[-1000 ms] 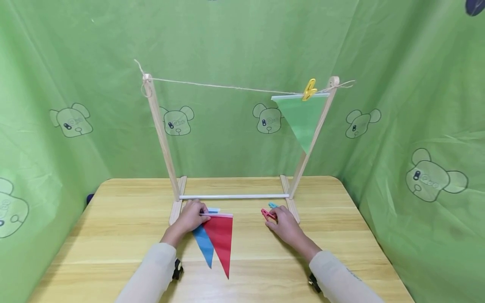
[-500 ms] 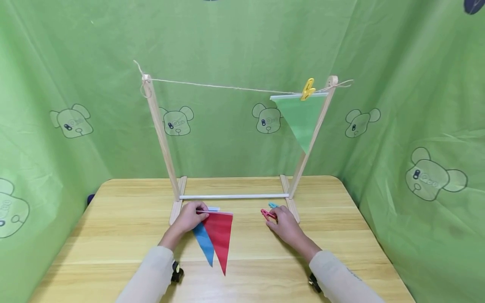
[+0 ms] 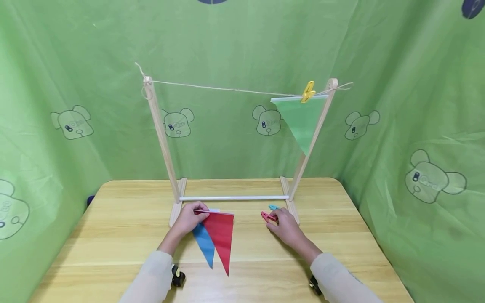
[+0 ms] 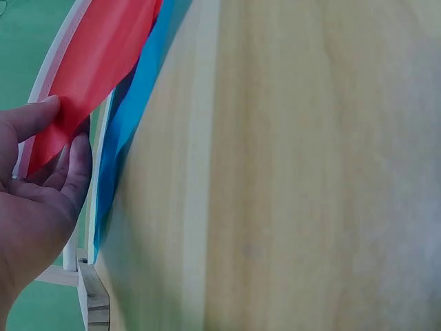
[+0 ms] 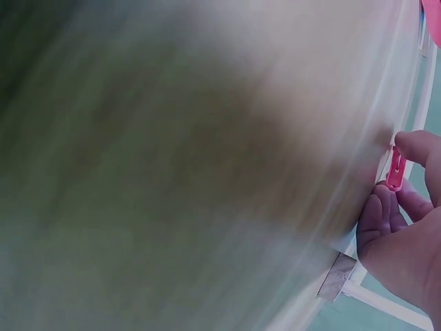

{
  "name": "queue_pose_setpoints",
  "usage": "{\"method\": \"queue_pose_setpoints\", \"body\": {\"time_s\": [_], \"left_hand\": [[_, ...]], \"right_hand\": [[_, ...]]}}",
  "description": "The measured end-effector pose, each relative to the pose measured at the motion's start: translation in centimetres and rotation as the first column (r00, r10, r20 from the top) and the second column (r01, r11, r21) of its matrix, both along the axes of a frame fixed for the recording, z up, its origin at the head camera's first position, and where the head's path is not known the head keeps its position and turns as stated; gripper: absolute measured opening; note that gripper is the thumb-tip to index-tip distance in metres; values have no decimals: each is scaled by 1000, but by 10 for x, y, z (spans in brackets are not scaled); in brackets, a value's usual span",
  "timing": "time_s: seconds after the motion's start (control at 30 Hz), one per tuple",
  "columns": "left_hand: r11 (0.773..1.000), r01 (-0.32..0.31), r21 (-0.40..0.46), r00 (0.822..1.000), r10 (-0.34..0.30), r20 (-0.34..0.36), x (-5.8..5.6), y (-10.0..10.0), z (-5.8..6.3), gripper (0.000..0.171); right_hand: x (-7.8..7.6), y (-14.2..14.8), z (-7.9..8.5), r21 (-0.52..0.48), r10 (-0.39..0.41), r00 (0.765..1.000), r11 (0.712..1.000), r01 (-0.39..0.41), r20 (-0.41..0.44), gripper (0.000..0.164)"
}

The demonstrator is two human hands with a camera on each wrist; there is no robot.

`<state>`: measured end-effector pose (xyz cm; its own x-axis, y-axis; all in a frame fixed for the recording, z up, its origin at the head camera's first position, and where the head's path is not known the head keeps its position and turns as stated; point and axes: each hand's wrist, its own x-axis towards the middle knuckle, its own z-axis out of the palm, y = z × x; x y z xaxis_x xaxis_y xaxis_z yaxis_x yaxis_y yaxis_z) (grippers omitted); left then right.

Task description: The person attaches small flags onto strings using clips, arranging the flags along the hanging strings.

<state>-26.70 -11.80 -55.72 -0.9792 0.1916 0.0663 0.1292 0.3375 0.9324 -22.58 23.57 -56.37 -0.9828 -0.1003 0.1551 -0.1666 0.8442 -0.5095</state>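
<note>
My left hand (image 3: pixel 189 218) pinches the white top edge of a red triangular pennant (image 3: pixel 221 235) near its left corner. In the left wrist view the thumb lies on the front of the red cloth (image 4: pixel 103 62), fingers behind it. A blue pennant (image 3: pixel 204 244) lies on the table, partly hidden under the red one. My right hand (image 3: pixel 286 227) holds a red clothespin (image 3: pixel 267 216) between thumb and fingers, low over the table. Just behind that hand lies a light blue clothespin (image 3: pixel 273 207). A green pennant (image 3: pixel 303 122) hangs from the string (image 3: pixel 227 89), held by a yellow clothespin (image 3: pixel 308 91).
Behind both hands stands a wooden frame with a left post (image 3: pixel 162 139), a right post (image 3: pixel 322 122) and a white crossbar (image 3: pixel 235 198) low between them. Its feet rest on the wooden table (image 3: pixel 341 235). A green patterned curtain (image 3: pixel 227 42) surrounds the table.
The red pennant's top edge rises slightly, and its lower tip swings a little left and then back right. My right hand stays in place with the red clothespin.
</note>
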Motion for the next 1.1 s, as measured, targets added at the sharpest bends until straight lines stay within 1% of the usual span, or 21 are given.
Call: {"method": "queue_pose_setpoints", "body": {"time_s": [0.2,0.4,0.5,0.7,0.77,0.93,1.1], "left_hand": [[997,-22,77,999,19,43,4,1,6,7],[993,-52,109,997,46,63,6,2,9,6],[990,-68,120,996,61,64,6,1,10,7],[984,-71,163,997,63,51,6,0,14,10],[982,-74,176,997,66,47,7,0,15,12],[977,-88,194,996,82,40,7,0,18,14],[975,-109,194,994,103,44,8,2,23,16]], "right_hand": [[2,0,3,-29,15,1000,999,-15,-11,25],[4,-4,5,-61,16,999,998,-18,-36,22],[4,-4,8,-89,24,998,996,-28,-51,23],[4,-2,18,-148,19,1000,989,-19,-4,33],[4,-1,22,-156,13,1000,988,-13,-3,34],[4,-1,30,-185,6,1000,983,-11,-29,30],[3,-1,38,-217,3,1000,976,-9,-27,26]]}}
